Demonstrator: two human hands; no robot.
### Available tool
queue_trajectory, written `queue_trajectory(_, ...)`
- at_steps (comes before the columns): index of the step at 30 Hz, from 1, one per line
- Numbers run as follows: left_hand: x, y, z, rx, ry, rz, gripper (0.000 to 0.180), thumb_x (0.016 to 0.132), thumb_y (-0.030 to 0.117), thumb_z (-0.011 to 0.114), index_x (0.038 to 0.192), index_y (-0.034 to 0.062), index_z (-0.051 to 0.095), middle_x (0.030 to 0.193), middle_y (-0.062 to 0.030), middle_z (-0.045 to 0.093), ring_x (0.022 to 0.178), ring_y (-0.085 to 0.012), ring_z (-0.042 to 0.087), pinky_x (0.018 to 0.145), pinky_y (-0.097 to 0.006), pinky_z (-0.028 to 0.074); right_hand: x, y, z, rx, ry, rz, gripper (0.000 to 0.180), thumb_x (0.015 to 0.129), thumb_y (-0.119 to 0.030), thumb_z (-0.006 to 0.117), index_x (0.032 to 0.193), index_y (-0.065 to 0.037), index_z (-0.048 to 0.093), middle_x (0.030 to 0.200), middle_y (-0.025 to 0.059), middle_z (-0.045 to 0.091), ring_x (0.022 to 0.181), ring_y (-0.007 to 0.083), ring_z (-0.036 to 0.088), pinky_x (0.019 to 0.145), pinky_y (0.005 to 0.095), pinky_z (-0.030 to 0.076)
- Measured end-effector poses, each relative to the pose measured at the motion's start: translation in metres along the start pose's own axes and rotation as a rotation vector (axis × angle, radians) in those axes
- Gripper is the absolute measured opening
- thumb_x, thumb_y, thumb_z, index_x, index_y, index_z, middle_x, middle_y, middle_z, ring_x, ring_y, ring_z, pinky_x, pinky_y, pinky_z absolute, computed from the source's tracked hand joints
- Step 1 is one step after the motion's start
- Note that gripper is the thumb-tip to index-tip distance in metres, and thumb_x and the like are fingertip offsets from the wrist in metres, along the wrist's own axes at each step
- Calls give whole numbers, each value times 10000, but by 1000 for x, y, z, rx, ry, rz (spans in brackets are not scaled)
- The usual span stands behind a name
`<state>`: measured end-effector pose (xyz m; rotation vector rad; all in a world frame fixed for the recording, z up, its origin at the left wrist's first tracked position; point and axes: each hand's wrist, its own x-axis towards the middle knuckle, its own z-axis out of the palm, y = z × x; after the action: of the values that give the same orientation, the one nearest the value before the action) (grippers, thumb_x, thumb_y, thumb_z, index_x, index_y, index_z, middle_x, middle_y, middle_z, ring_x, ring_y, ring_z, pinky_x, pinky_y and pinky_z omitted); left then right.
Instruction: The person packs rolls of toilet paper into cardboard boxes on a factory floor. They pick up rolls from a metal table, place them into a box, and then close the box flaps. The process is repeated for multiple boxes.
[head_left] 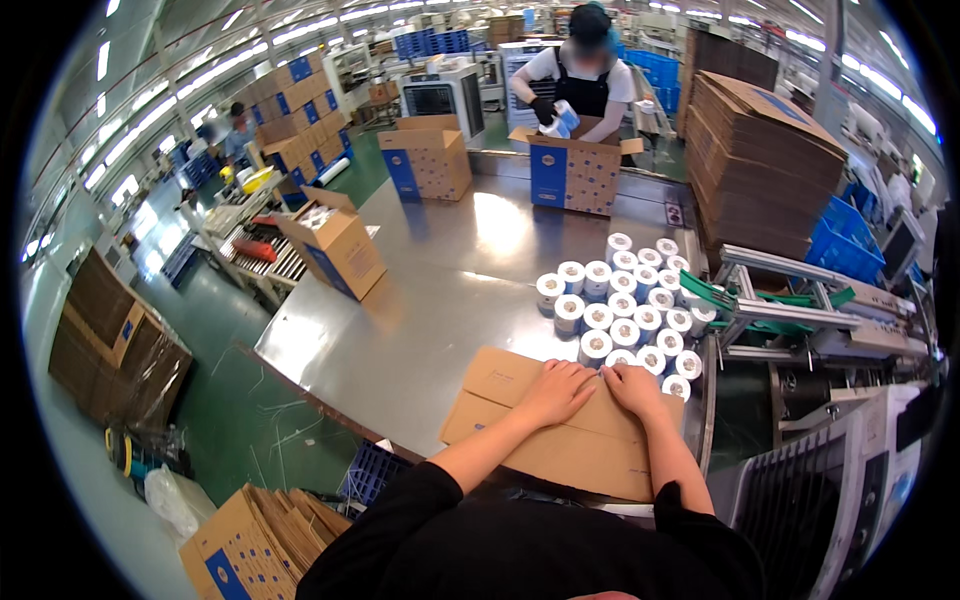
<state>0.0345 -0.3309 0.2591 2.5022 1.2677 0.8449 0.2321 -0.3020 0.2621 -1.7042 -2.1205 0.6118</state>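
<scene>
A brown cardboard box [520, 415] lies on the near edge of a shiny metal table [440, 290], its flaps folded flat. My left hand [557, 392] presses palm down on the top flaps, fingers spread. My right hand [636, 388] lies flat beside it, on the right part of the same box top. Just beyond my fingers stand several white rolls with blue-grey cores [625, 305], packed upright in a cluster.
Across the table a person in a dark apron puts rolls into an open box [572, 172]. Another open box [428, 158] stands at the far left, one [335, 240] on a roller conveyor. Flat cardboard stacks [760, 165] rise at right, above a machine frame [800, 310].
</scene>
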Motion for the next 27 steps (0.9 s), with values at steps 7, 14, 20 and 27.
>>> queue_trajectory(7,-2,-12,16,2,30,-31,284,927,288,512,1114,95,605,1032,-71,611,1018,-247,542,949,-395,348,2,-2,1,-5,26,8,438,916,-432,502,843,-45,695,795,199,666,779,389,636,712,448,495)
queue_trajectory(14,-6,-23,25,-24,126,-76,231,889,265,549,1001,89,649,970,-92,622,997,-260,548,940,-407,363,3,-9,2,-8,17,-6,418,909,-409,519,852,-31,688,809,217,663,786,404,633,716,461,493)
queue_trajectory(20,-27,-46,-18,531,100,-531,457,904,419,489,1188,81,608,1225,-121,564,1252,-299,416,1027,-592,277,-1,-3,10,5,60,-1,424,902,-416,522,852,-28,687,804,203,671,790,393,638,726,451,498)
queue_trajectory(27,-40,-69,-52,370,-6,-733,473,923,467,458,1253,141,552,1355,-77,461,1281,-279,374,1013,-597,296,-13,-38,4,27,31,56,388,920,-399,511,910,-56,692,828,185,677,811,370,643,747,426,498)
